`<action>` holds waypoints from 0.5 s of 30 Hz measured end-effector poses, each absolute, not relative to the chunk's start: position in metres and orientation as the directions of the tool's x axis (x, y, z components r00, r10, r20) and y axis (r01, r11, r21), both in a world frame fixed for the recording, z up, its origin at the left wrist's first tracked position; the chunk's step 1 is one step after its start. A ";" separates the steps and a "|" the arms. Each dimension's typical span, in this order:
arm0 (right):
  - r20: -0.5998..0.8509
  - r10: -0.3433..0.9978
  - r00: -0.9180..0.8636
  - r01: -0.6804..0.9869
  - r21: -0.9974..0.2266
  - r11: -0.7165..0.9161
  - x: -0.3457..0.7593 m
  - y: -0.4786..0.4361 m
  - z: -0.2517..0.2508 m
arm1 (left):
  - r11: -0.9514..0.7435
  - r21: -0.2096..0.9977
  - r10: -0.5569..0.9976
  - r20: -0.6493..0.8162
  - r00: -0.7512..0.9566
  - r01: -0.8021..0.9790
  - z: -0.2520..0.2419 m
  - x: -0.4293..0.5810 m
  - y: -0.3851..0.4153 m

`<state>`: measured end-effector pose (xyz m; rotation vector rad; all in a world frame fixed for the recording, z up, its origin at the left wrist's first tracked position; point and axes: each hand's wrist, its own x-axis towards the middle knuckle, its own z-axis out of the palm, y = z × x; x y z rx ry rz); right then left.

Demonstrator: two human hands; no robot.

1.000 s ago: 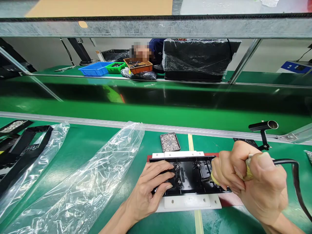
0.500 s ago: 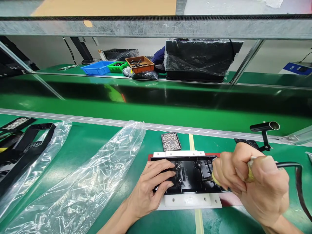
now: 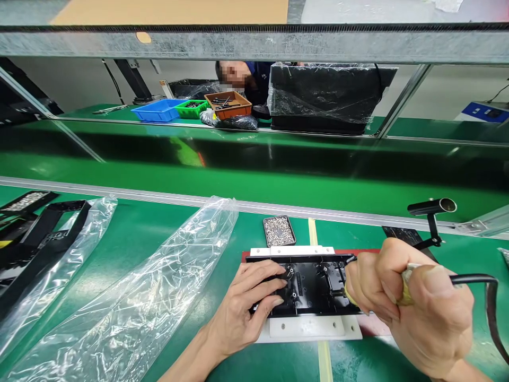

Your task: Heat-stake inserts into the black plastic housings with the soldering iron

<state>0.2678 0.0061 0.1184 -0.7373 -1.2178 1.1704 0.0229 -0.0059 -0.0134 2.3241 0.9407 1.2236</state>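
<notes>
A black plastic panel [image 3: 312, 284] lies on a white fixture [image 3: 308, 328] over a red mat on the green bench. My left hand [image 3: 248, 305] rests flat on the panel's left end, fingers spread, pressing it down. My right hand [image 3: 413, 310] is wrapped round a corded electric screwdriver [image 3: 406, 278] with a yellowish grip, its tip down at the panel's right part. The black cable [image 3: 487, 297] loops off to the right. A small black tray of silver screws [image 3: 279, 231] sits just beyond the fixture.
Empty clear plastic bags [image 3: 131, 297] lie to the left, with black frames [image 3: 35, 239] at the far left. A black tool stand [image 3: 431, 212] is at the right. Across the green conveyor [image 3: 254, 170] a person sits behind coloured bins [image 3: 191, 109] and a bag-lined black box [image 3: 324, 98].
My right hand with the screwdriver has shifted slightly right and down. The person across the conveyor has come back into view. My left hand has stayed put.
</notes>
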 end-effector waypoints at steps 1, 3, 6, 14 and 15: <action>0.314 0.947 -0.072 -0.277 -0.918 0.283 0.268 0.006 0.118 | -0.719 0.573 0.695 0.592 0.407 0.394 -0.013 0.023 -0.006; 0.317 0.944 -0.090 -0.282 -0.917 0.281 0.269 0.007 0.118 | -0.723 0.569 0.691 0.597 0.408 0.392 -0.013 0.023 -0.005; 0.325 0.940 -0.099 -0.300 -0.911 0.284 0.269 0.007 0.117 | -0.730 0.564 0.683 0.604 0.410 0.386 -0.013 0.023 -0.005; 0.318 0.945 -0.081 -0.319 -0.906 0.278 0.267 0.005 0.115 | -0.725 0.569 0.689 0.600 0.407 0.388 -0.013 0.023 -0.006; 0.318 0.944 -0.084 -0.317 -0.907 0.277 0.267 0.005 0.115 | -0.722 0.572 0.692 0.597 0.406 0.389 -0.013 0.024 -0.006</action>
